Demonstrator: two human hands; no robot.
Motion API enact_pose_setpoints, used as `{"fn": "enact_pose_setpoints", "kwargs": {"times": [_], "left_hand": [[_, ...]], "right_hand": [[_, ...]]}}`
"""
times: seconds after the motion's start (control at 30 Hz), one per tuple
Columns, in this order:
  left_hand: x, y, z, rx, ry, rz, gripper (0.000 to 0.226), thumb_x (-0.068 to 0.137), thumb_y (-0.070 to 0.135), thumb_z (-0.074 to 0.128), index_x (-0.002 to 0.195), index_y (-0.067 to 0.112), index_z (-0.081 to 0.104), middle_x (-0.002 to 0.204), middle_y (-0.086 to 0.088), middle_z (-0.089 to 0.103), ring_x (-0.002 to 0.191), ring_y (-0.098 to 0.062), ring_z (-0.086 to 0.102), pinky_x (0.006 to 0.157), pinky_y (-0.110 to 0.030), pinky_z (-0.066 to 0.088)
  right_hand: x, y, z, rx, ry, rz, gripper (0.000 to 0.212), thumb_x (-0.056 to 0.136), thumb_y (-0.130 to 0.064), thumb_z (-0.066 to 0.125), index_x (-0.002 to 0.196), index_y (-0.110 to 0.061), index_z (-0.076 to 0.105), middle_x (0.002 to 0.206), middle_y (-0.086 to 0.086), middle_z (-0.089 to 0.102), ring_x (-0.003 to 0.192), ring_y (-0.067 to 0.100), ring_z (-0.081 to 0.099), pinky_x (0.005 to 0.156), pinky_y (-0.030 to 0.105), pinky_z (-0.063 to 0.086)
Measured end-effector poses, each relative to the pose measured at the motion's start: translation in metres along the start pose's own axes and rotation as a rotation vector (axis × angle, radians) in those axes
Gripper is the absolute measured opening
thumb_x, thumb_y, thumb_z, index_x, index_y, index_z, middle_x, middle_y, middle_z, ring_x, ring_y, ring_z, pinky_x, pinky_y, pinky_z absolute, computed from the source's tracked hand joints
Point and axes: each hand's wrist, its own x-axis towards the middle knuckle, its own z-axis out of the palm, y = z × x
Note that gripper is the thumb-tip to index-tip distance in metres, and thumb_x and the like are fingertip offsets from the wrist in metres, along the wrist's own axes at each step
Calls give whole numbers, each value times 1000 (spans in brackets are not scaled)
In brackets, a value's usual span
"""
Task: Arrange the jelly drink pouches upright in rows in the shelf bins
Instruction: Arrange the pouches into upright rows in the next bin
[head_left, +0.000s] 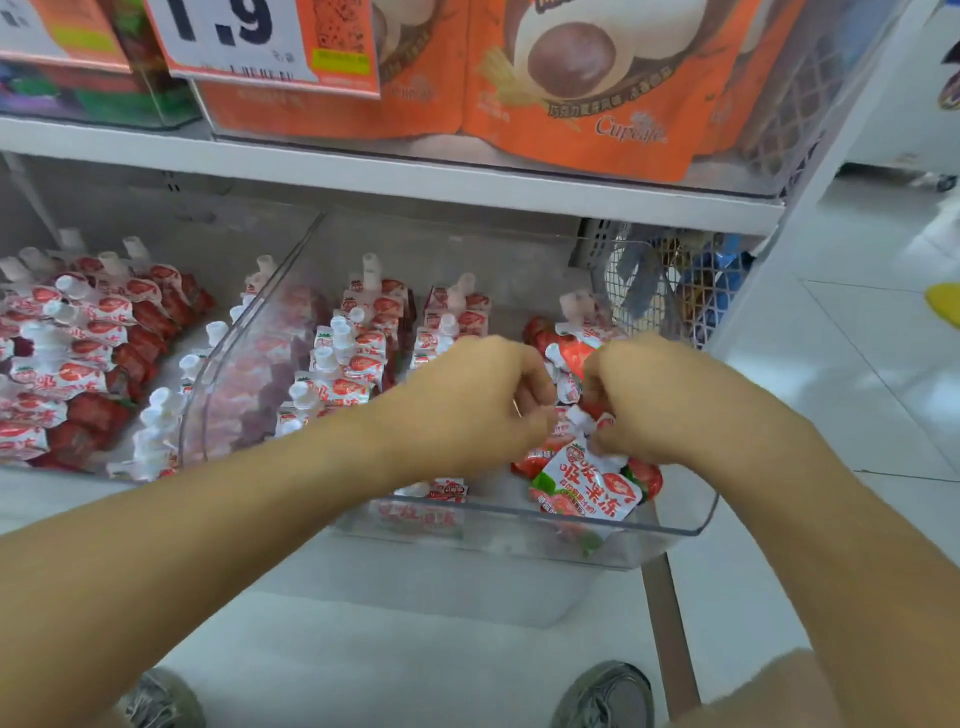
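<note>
Red-and-white strawberry jelly pouches with white caps stand in rows (353, 358) in a clear plastic bin (675, 530) on the lower shelf. At the bin's right side several pouches lie loose in a heap. My right hand (670, 400) grips the top of one pouch (587, 488) that hangs tilted over the heap. My left hand (467, 400) is over the same heap, fingers curled among the pouches beside the right hand; what it holds is hidden. A second bin (78, 364) at the left holds more leaning pouches.
The shelf above carries orange cupcake snack bags (597, 104) and a price tag reading 1.9 (228, 36). A white mesh basket (660, 280) stands behind the bin at the right. My shoes (602, 696) are on the white tiled floor below.
</note>
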Motion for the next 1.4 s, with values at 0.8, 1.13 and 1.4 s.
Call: {"fn": "enact_pose_setpoints", "kwargs": {"times": [0.8, 1.13, 1.4], "left_hand": [[-22, -34, 11, 75, 224, 223, 29, 74, 46, 76, 80, 25, 55, 68, 19, 52, 63, 4, 50, 56, -9, 35], [-29, -38, 10, 17, 323, 235, 27, 65, 53, 76, 75, 29, 68, 68, 21, 62, 74, -3, 56, 64, -10, 41], [-23, -18, 25, -78, 313, 228, 29, 63, 50, 77, 76, 24, 75, 64, 13, 66, 66, -4, 55, 55, -15, 41]], "right_hand": [[1, -3, 26, -186, -65, -56, 30, 70, -30, 80, 74, -19, 53, 69, -3, 47, 63, 20, 51, 57, 30, 44], [-26, 7, -15, 365, 131, 83, 36, 78, -45, 77, 84, -30, 45, 83, -15, 52, 72, 4, 49, 58, 24, 35], [-26, -3, 10, 569, 306, 139, 36, 68, -28, 90, 77, -29, 55, 84, -12, 62, 79, 10, 58, 64, 28, 47]]}}
